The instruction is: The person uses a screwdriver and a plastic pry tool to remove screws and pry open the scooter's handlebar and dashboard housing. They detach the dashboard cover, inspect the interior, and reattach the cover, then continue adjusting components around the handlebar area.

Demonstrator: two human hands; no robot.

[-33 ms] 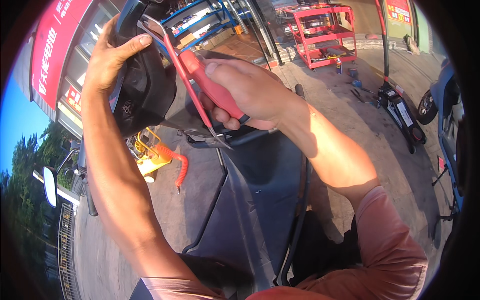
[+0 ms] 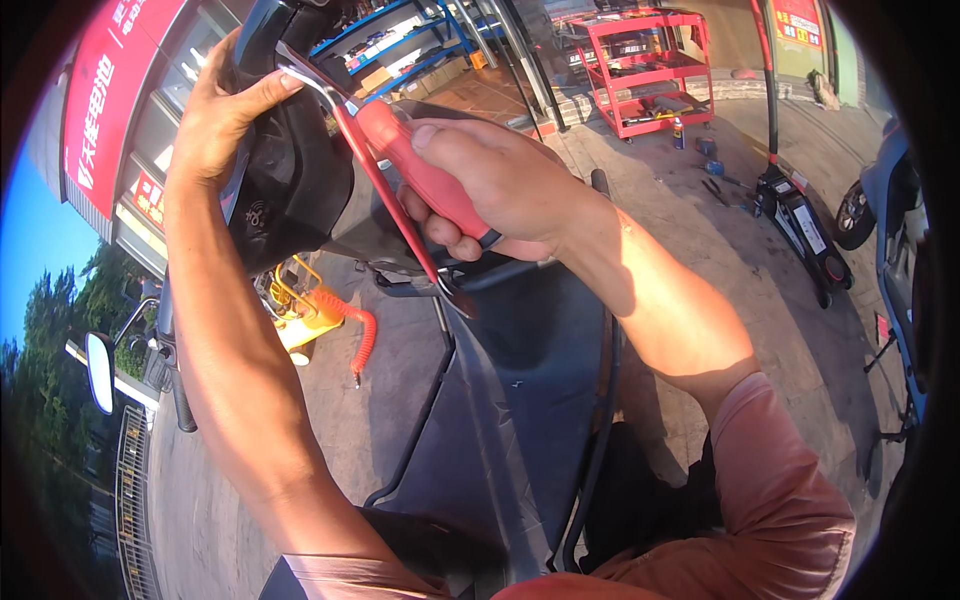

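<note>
My left hand (image 2: 222,115) grips the edge of a black plastic scooter panel (image 2: 290,170) at the upper left, thumb laid across its near side and the other fingers partly hidden. My right hand (image 2: 485,180) is closed around a red-handled tool (image 2: 425,170) with a dark butt end. Its upper end lies against the black plastic near my left thumb. Alongside the handle runs a slim red rod (image 2: 385,190) with bent metal ends. One end reaches my left thumb tip; the other hangs over the dark seat (image 2: 490,400). What supports the rod is hidden.
Below on the left sits a yellow machine with a coiled orange hose (image 2: 368,340). A red tool cart (image 2: 650,75) stands at the back right, with a spray can and a black floor jack (image 2: 800,230) nearby. Another scooter (image 2: 900,270) is at the right edge.
The slim red rod has slid down and turned slightly; its upper bent end now lies at my left thumb tip. Both hands keep nearly the same place and grip.
</note>
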